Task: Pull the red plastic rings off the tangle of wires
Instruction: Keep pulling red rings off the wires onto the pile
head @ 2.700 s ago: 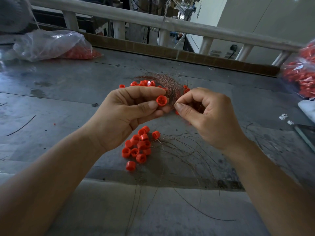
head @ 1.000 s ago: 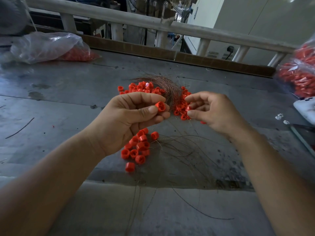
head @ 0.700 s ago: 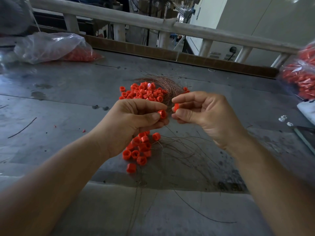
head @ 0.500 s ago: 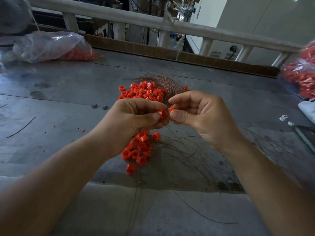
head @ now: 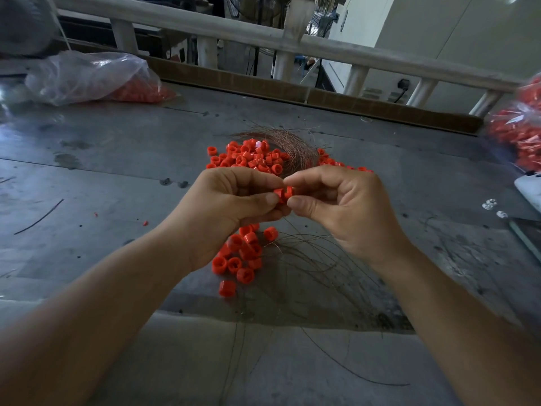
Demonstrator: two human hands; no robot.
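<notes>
text: none legible | labels: none | note: far background perhaps too blurred

A single wide-angle view sits at the person's head, looking forward and down along both forearms. The left hand and right hand meet close below the lens, at frame centre. The grey bench fills most of the frame, bowed by the lens, and a pale railing crosses the far top edge.
</notes>
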